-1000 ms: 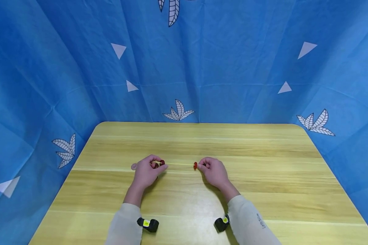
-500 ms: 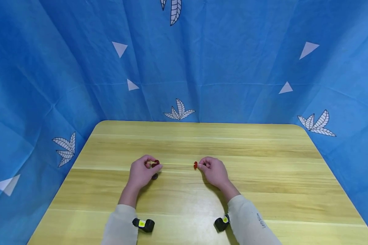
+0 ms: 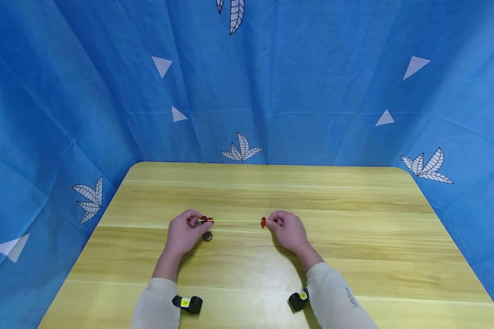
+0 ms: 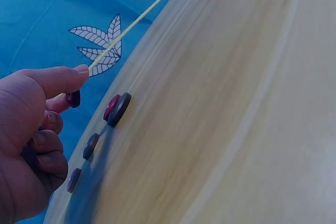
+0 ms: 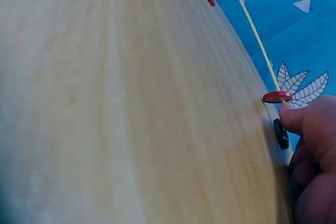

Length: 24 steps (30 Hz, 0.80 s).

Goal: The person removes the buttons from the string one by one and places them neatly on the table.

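Note:
A thin yellow string (image 3: 236, 220) runs taut between my two hands, above the table. My left hand (image 3: 183, 234) pinches its left part between thumb and forefinger; a dark button (image 4: 73, 98) sits at those fingertips. At the other end my right hand (image 3: 289, 230) pinches the string, right beside a red button (image 5: 277, 97) threaded on it. Just under the right thumb, another dark button (image 5: 281, 134) shows; whether it is on the string I cannot tell. Near the left hand, a red button (image 4: 109, 107) lies against a dark one (image 4: 119, 109) on the table.
More dark buttons, one (image 4: 91, 146) and another (image 4: 74, 180), rest on the table by the left hand. The wooden table (image 3: 333, 196) ends at a blue patterned curtain (image 3: 313, 91) behind and at the sides. Small black cameras (image 3: 189, 304) are strapped to both wrists.
My left hand has moved left along the string, widening the gap between the hands. A dark button by its thumb has come into sight, and a pale button is now hidden. The right hand stays put.

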### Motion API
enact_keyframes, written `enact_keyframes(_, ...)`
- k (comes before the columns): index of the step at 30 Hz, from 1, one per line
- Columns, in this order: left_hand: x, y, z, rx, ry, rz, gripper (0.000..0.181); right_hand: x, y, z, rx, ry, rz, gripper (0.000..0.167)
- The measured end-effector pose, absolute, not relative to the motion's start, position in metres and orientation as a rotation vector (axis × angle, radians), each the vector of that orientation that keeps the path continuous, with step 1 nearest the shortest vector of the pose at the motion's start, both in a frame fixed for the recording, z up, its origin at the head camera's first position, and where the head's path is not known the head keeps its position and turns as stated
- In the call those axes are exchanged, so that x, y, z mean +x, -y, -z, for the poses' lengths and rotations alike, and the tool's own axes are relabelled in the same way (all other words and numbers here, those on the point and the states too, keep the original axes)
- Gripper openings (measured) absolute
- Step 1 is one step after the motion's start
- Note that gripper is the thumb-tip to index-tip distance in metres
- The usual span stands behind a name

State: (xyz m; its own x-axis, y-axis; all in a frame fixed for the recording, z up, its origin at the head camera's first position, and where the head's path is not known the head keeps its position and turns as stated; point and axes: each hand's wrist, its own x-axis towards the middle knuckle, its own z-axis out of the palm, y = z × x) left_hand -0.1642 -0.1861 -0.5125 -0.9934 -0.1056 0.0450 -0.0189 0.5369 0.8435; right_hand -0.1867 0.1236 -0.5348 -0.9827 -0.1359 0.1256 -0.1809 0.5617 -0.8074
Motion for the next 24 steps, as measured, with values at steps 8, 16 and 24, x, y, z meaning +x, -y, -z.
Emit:
enact_keyframes(8, -0.159, 0.193, 0.51, 0.131, 2.68, 1.46, 0.029, -0.187, -0.123, 0.535, 0.255, 2.745, -1.439, 0.014)
enact_keyframes(16, -0.155, 0.2, 0.512, 0.153, 2.687, 1.442, 0.028, -0.186, -0.123, 0.536, 0.244, 2.753, -1.437, 0.014)
enact_keyframes(24, -0.148, 0.209, 0.516, 0.16, 2.739, 1.326, 0.029, -0.186, -0.123, 0.534, 0.246, 2.749, -1.448, 0.014)
